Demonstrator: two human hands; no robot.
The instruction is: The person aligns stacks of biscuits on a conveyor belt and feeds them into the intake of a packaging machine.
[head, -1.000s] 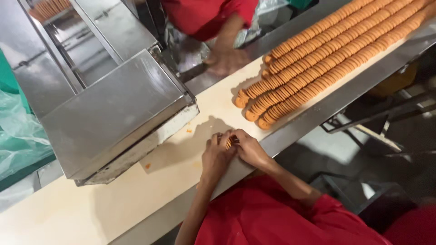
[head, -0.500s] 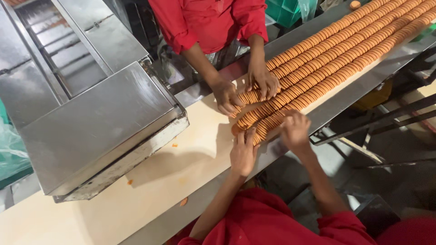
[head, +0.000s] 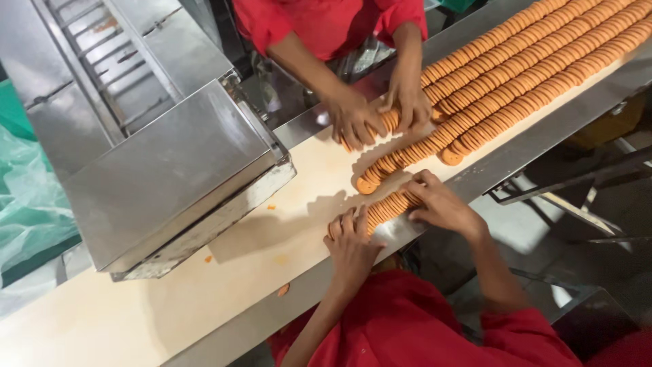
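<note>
A short stack of round orange biscuits (head: 388, 206) lies on its side on the cream conveyor belt (head: 204, 299), near the belt's front edge. My left hand (head: 351, 246) presses against its left end and my right hand (head: 440, 204) against its right end, so the stack is squeezed between them. Behind it, long rows of the same biscuits (head: 530, 75) run off to the upper right. Across the belt a person in a red top holds another biscuit stack (head: 390, 121) between both hands (head: 353, 119).
A steel machine housing (head: 163, 170) overhangs the belt on the left. Biscuit crumbs (head: 283, 289) lie on the belt. A metal rail (head: 530, 149) edges the near side, with frame bars (head: 577, 204) below on the right. Green plastic sheeting (head: 27, 197) hangs at far left.
My hands moved from the belt's near edge to the front row and closed on a short stack, pulling it away from the rows. The person opposite gathered a stack too.
</note>
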